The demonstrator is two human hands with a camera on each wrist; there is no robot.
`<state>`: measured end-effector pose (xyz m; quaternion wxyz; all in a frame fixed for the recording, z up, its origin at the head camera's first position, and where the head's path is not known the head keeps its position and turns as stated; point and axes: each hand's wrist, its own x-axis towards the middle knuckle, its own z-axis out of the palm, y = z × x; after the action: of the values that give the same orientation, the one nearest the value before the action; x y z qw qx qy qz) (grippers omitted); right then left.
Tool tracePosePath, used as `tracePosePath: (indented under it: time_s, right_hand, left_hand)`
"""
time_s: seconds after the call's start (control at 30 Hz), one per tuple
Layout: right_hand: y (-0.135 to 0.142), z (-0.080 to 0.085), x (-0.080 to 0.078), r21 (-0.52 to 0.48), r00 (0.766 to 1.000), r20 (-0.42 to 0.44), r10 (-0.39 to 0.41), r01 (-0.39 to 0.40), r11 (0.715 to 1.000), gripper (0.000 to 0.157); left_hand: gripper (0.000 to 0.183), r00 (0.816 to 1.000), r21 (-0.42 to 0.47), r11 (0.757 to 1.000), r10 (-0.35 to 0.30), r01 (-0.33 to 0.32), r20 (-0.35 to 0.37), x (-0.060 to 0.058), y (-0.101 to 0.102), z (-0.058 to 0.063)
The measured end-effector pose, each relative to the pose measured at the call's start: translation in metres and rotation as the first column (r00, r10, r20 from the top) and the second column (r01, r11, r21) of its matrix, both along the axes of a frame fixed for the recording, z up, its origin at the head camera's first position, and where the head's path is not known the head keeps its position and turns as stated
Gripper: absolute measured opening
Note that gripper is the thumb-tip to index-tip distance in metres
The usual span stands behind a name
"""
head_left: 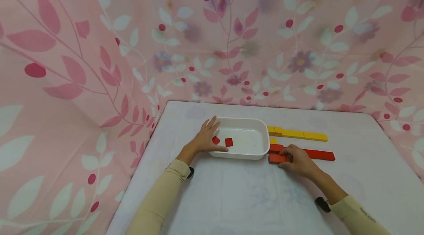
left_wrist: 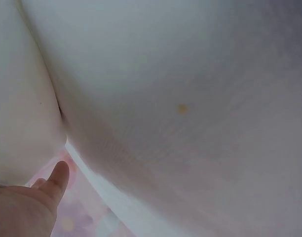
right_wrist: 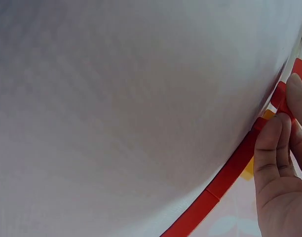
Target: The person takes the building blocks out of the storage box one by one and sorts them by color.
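Observation:
A white plastic tub (head_left: 243, 157) sits on the cloth-covered table, with two small red blocks (head_left: 229, 141) inside near its left end. My left hand (head_left: 204, 139) rests on the tub's left end, fingers spread over the rim and thumb straight along the near side. To the tub's right, my right hand (head_left: 298, 161) pinches a red block (head_left: 276, 159) between thumb and fingers. That block lies just in front of a row of red blocks (head_left: 319, 154). In the right wrist view the fingers partly cover the pinched red block (right_wrist: 278, 95).
Behind the red row runs a row of yellow blocks (head_left: 298, 134), its left end close to the tub. A smaller yellow block (head_left: 273, 141) shows between the rows. White cloth (head_left: 238, 198) covers the table; a pink patterned curtain (head_left: 232, 43) hangs behind it.

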<state>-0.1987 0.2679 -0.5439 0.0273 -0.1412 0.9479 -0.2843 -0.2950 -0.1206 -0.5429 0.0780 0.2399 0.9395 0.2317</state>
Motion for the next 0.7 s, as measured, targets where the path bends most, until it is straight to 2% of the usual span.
tracePosePath:
  time_s: [0.33, 0.7]
  right_hand:
    - [-0.0029, 0.0053, 0.0026, 0.029, 0.997, 0.080, -0.022, 0.020, 0.999, 0.034]
    - [-0.0032, 0.0064, 0.0051, 0.018, 0.997, 0.072, -0.002, 0.001, 1.000, 0.030]
  left_hand:
    - [0.120, 1.000, 0.003, 1.000, 0.004, -0.004, 0.002, 0.0019, 0.0012, 0.0042]
    - [0.118, 1.000, 0.013, 1.000, 0.006, -0.006, 0.007, 0.0019, 0.0008, 0.0050]
